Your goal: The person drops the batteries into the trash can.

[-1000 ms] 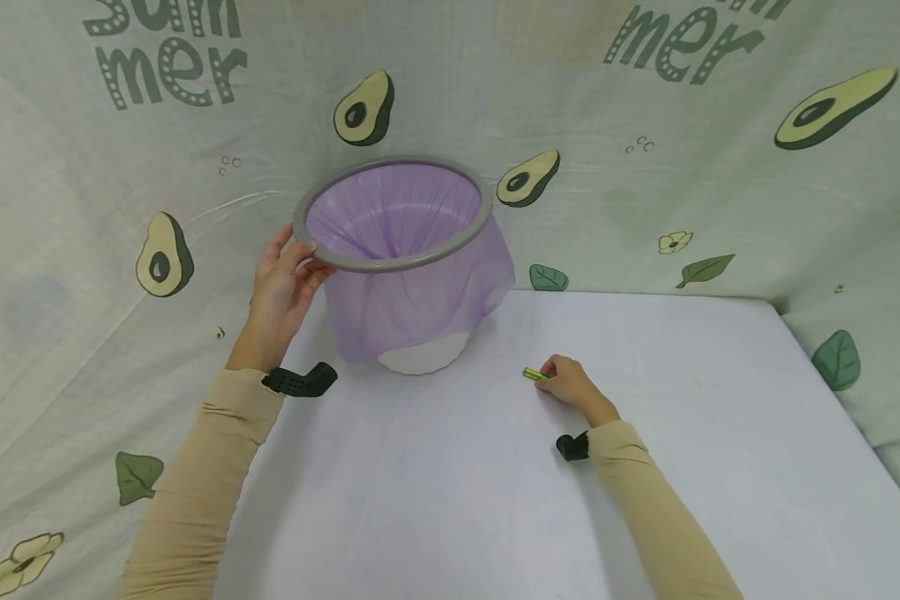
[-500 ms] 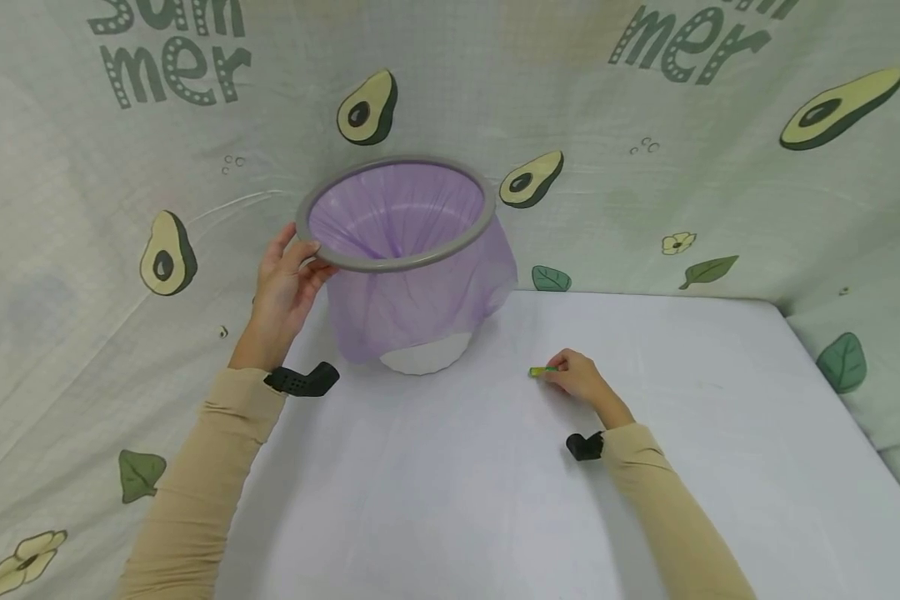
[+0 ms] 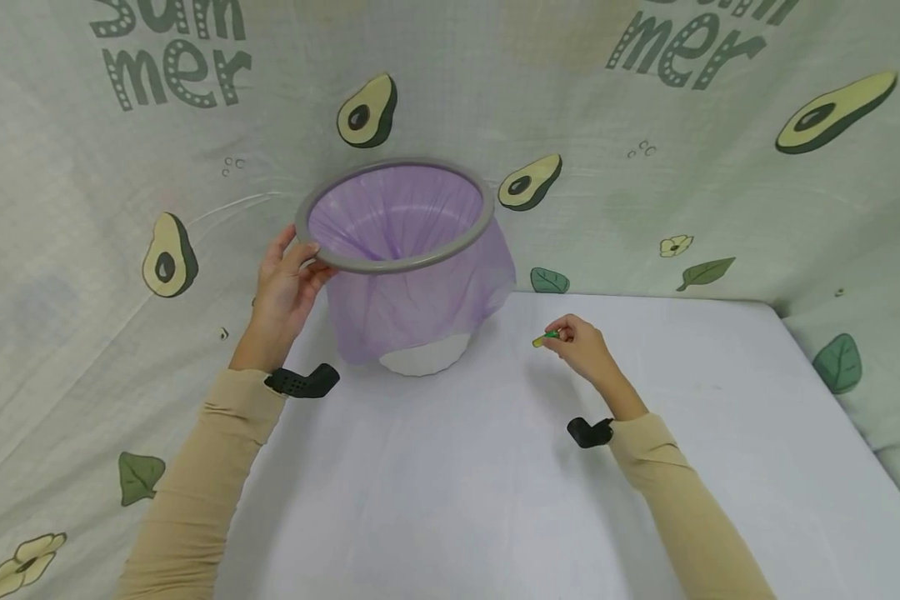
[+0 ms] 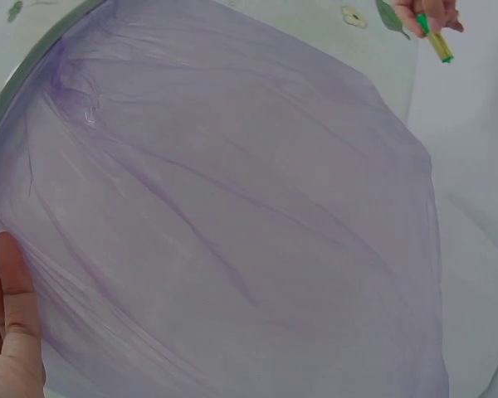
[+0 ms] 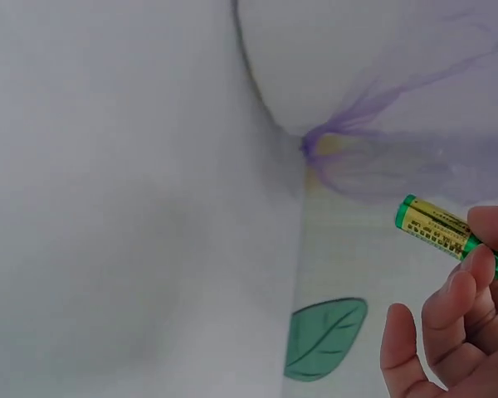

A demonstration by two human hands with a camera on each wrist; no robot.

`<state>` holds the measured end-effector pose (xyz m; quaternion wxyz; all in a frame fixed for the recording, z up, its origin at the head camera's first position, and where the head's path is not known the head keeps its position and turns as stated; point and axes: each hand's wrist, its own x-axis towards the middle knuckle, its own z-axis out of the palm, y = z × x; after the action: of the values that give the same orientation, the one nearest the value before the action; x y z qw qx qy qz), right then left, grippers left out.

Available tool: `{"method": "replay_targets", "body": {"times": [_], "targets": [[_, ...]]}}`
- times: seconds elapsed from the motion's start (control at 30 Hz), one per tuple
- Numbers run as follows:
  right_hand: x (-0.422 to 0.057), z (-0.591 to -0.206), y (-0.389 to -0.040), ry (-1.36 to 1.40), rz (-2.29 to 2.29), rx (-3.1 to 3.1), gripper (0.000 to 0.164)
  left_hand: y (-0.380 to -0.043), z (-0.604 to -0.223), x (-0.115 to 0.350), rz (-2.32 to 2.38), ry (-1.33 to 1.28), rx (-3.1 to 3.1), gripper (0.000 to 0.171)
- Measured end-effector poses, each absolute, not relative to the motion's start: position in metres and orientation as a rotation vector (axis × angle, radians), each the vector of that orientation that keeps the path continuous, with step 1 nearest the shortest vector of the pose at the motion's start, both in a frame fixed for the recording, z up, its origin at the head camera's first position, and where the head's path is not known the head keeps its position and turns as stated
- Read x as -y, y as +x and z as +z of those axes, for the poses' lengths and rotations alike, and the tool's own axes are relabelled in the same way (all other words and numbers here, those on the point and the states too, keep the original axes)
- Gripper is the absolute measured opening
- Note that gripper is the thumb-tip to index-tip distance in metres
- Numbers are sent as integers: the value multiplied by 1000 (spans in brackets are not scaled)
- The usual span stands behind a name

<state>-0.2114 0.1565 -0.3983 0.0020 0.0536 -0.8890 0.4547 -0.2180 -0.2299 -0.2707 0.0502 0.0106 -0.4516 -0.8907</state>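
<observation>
A white trash can (image 3: 426, 357) with a grey rim ring stands at the back of the table, lined with a purple plastic bag (image 3: 420, 308) that hangs over its outside. My left hand (image 3: 281, 283) holds the rim at its left side, thumb on top of the ring; in the left wrist view its fingers (image 4: 17, 307) lie along the bag. Right of the can, my right hand (image 3: 581, 346) pinches a green and yellow battery (image 5: 436, 228) between thumb and fingers, raised over the table. One end of the battery sticks out toward the can.
A white cloth covers the table (image 3: 450, 483). Behind and to the left hangs a light curtain (image 3: 435, 92) printed with avocados, leaves and lettering, close to the can. A black wrist mount (image 3: 302, 381) sits on the left sleeve, and another black mount (image 3: 590, 432) on the right.
My right hand has lifted the battery up off the table, moving slightly right and farther back. The left hand keeps its hold on the rim, and the can has not moved.
</observation>
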Motion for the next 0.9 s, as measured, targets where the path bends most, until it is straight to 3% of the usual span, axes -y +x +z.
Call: {"method": "replay_targets", "body": {"times": [0.57,0.9], "targets": [[-119,-285,-204,425,1562,2464,26,-217,-272,230,-2715,38,1368,73],[-87,-255,-202,506,1716,2233,23,-216,-271,230,-2717,33,1370,73]]}}
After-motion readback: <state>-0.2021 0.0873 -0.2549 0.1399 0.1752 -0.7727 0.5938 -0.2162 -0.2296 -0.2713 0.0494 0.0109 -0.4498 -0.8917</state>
